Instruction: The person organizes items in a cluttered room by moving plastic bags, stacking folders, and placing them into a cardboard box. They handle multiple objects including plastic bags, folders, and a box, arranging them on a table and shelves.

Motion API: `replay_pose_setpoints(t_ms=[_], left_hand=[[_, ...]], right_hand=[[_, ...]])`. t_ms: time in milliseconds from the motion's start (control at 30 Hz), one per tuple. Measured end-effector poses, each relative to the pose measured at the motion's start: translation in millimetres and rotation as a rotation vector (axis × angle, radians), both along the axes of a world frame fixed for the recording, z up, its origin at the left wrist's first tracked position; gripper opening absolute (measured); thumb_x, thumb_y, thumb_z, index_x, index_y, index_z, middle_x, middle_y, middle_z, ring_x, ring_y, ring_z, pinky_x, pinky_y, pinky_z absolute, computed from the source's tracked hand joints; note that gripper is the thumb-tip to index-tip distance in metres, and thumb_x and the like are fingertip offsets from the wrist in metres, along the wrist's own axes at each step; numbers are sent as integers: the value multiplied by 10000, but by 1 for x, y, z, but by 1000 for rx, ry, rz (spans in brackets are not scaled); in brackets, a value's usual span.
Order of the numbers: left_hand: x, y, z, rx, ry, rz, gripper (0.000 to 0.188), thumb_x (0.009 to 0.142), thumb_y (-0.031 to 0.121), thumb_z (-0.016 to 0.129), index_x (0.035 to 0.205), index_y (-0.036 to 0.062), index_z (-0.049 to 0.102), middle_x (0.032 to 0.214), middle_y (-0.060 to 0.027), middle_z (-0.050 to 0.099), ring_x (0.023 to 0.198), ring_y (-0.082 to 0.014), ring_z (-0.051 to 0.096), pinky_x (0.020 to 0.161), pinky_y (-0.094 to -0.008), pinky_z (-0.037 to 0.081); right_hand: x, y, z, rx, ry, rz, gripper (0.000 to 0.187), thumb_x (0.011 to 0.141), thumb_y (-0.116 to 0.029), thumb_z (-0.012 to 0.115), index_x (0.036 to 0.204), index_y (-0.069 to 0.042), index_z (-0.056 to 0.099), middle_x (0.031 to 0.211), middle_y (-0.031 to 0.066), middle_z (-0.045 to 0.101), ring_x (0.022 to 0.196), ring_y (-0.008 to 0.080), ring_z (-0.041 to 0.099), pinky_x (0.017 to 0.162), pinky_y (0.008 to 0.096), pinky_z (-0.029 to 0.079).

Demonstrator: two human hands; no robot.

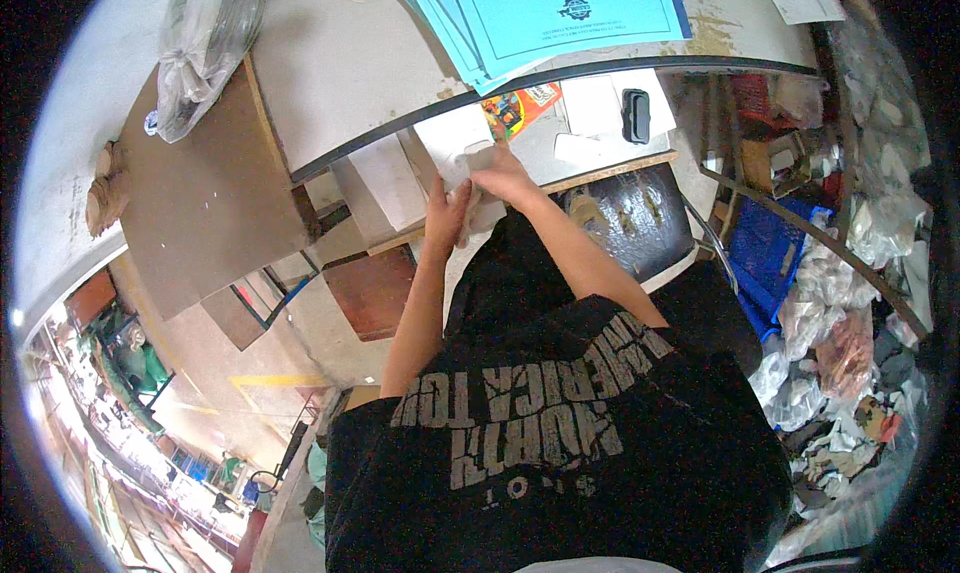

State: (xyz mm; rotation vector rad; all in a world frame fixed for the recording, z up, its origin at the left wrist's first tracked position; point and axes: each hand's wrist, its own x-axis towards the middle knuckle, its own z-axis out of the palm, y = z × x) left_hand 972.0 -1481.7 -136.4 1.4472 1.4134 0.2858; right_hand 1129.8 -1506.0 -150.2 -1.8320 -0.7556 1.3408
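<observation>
we grip a pale item [466, 164] between our left hand [448, 211] and right hand [506, 177], near white paper [447, 128]; blue booklets [570, 13] lie on the table [340, 63].

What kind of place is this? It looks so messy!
It's probably a workshop or a small factory. Clear plastic bags are heaped at the right, a blue plastic crate is beside them, and yellow lines mark the floor.
</observation>
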Motion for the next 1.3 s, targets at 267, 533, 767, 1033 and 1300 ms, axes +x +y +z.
replay_pose_setpoints(t_ms=[267, 533, 767, 1033, 1300], left_hand=[[-60, 11, -10, -110, -57, 343, 544, 935, 210, 682, 1357, -78, 496, 1222, -169, 655, 1103, -236, 624, 912, -359, 508], [-125, 64, -33, 29, 202, 272, 597, 895, 246, 675, 1382, -49, 493, 1290, -223, 640, 1148, -348, 636, 953, -415, 494], [-111, 79, -6, 246, 797, 27, 661, 877, 363, 646, 1451, 88, 466, 1238, -270, 642, 1191, -446, 594, 979, -511, 485], [-53, 24, 0, 207, 207, -44, 453, 923, 339, 659, 1301, 93, 614, 1138, -233, 690, 1080, -361, 666, 930, -444, 508], [-50, 36, -19, 36, 308, 269, 447, 910, 330, 694, 1220, 9, 675, 1023, -239, 721, 1011, -323, 689, 903, -398, 508]], right_hand=[[11, -8, -26, 75, -440, 232, 601, 829, -305, 701, 1299, 23, 519, 1192, 256, 632, 1149, 398, 595, 1027, 512, 450], [112, -81, -13, -348, -1001, 211, 637, 768, -163, 774, 1313, -66, 459, 1272, 174, 497, 1186, 397, 505, 940, 558, 475], [129, -84, -20, -165, -940, 270, 335, 831, -187, 744, 1113, -62, 614, 1166, 157, 582, 1127, 370, 544, 909, 538, 476], [31, -28, -23, 62, -262, 92, 362, 913, -307, 669, 1129, -17, 662, 1037, 196, 708, 918, 342, 693, 806, 420, 544], [32, -8, -10, 153, -600, -27, 360, 861, -274, 726, 1096, -8, 662, 1097, 215, 673, 1049, 357, 646, 909, 470, 512]])
